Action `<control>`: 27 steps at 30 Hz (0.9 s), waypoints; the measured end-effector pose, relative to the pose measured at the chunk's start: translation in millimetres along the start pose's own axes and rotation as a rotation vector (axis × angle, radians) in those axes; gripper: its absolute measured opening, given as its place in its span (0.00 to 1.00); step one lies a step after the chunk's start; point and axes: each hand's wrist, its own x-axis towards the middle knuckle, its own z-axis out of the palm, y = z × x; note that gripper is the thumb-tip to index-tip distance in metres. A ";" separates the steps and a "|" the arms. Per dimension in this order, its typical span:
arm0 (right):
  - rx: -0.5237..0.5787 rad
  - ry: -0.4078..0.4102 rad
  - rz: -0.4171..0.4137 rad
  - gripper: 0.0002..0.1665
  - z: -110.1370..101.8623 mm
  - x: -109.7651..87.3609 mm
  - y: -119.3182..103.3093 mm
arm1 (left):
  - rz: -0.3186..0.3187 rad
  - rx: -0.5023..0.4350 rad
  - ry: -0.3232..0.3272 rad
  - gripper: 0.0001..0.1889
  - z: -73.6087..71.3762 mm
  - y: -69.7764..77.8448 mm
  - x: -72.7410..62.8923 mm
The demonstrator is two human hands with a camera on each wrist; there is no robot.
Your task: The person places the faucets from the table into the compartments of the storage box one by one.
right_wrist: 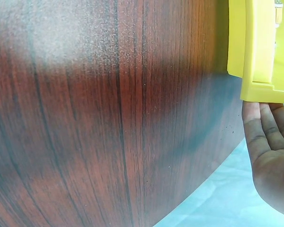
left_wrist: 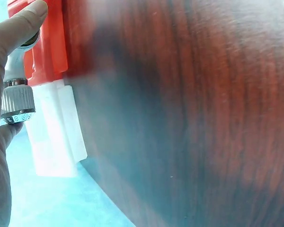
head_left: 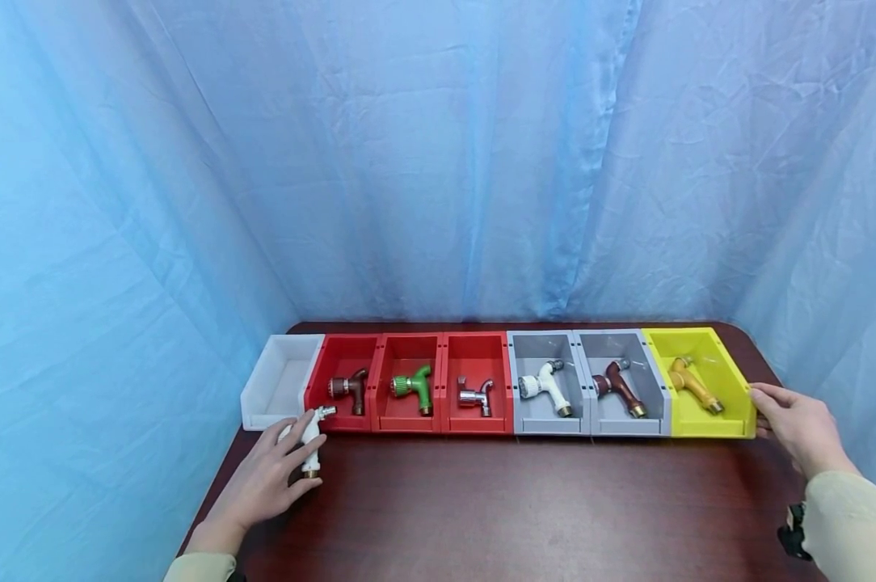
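My left hand [head_left: 263, 481] grips a white tap [head_left: 310, 453] in front of the white bin and the leftmost red bin. The tap's brass threaded end points toward me, and its ribbed knob [left_wrist: 18, 99] shows below the thumb in the left wrist view. At the far right, my right hand [head_left: 802, 427] touches the outer side of the yellow bin [head_left: 732, 384]. Nearly straight fingers [right_wrist: 258, 130] rest against that bin's wall in the right wrist view. A yellow tap [head_left: 692, 384] lies inside it. The white bin [head_left: 262, 416] at the left end holds nothing.
Three red bins [head_left: 409, 424] hold a brown, a green and a chrome tap. Two grey bins [head_left: 550, 426] hold a white and a dark red tap. All bins stand side by side on a dark wooden table [head_left: 525, 509], with blue curtains [head_left: 438, 162] behind.
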 end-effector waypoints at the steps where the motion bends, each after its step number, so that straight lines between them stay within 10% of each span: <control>1: 0.000 -0.001 0.001 0.52 0.0 0.0 -0.3 | -0.001 0.000 0.007 0.41 -0.2 -1.5 0.8; 18: -0.009 0.003 0.002 0.50 -0.1 2.0 0.8 | -0.020 0.006 0.109 0.41 -8.3 -27.5 9.6; 27: -0.011 0.005 -0.003 0.51 -0.8 0.6 0.6 | -0.125 -0.006 0.054 0.42 -13.5 -42.5 18.5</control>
